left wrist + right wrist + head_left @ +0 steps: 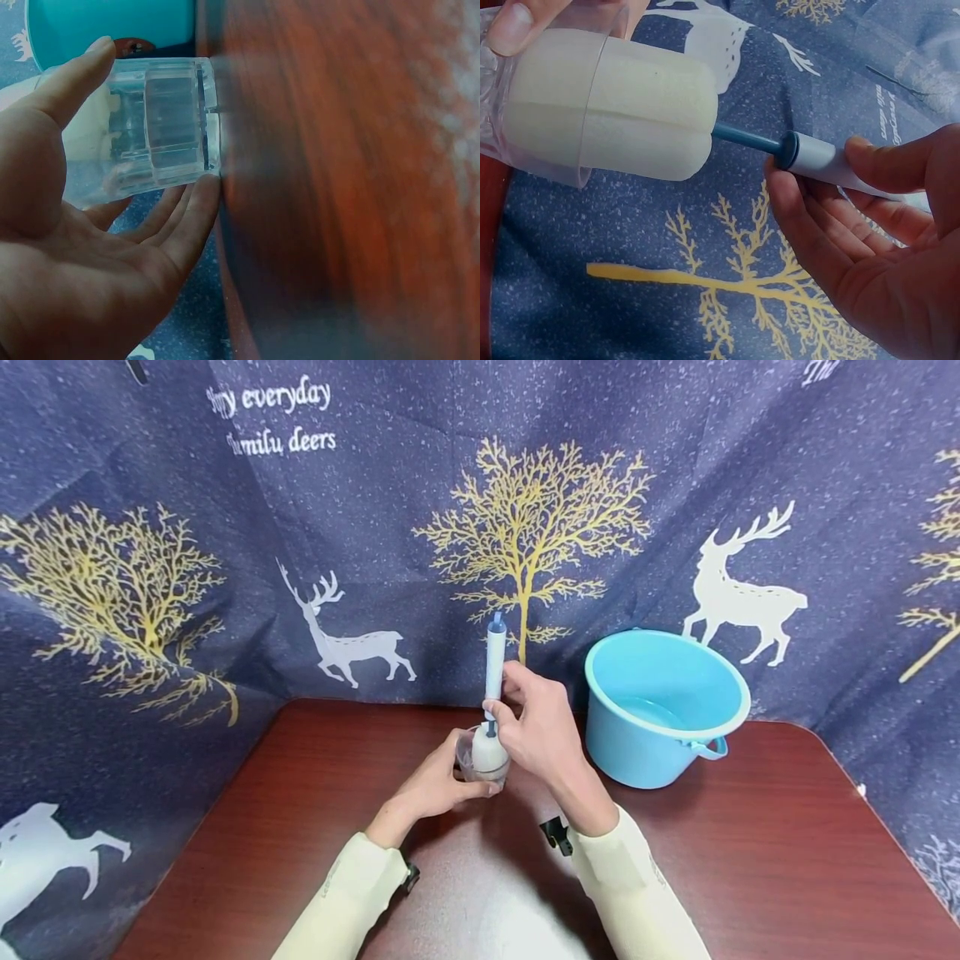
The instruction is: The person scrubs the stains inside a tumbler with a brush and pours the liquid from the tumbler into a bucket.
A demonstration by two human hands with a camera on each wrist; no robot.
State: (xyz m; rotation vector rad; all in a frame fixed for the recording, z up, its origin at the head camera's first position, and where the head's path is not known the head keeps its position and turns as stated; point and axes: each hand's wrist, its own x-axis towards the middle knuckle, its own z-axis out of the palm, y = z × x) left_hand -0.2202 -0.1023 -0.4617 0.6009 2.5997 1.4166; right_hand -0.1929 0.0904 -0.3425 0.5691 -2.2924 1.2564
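White sponge brush [494,668] stands nearly upright at the centre of the frame, its head partly inside a clear tumbler [172,124]. The right hand [543,727] pinches the handle between thumb and fingers; the left hand [435,785] grips the tumbler. A light-blue bucket [633,752] sits on the reddish-brown bench [337,760], right of centre.

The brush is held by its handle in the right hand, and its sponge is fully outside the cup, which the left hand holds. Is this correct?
Not quite: the sponge is only partly outside the cup; the right wrist view shows its lower part inside. The right hand does hold the brush by its handle, and the left hand holds the cup.
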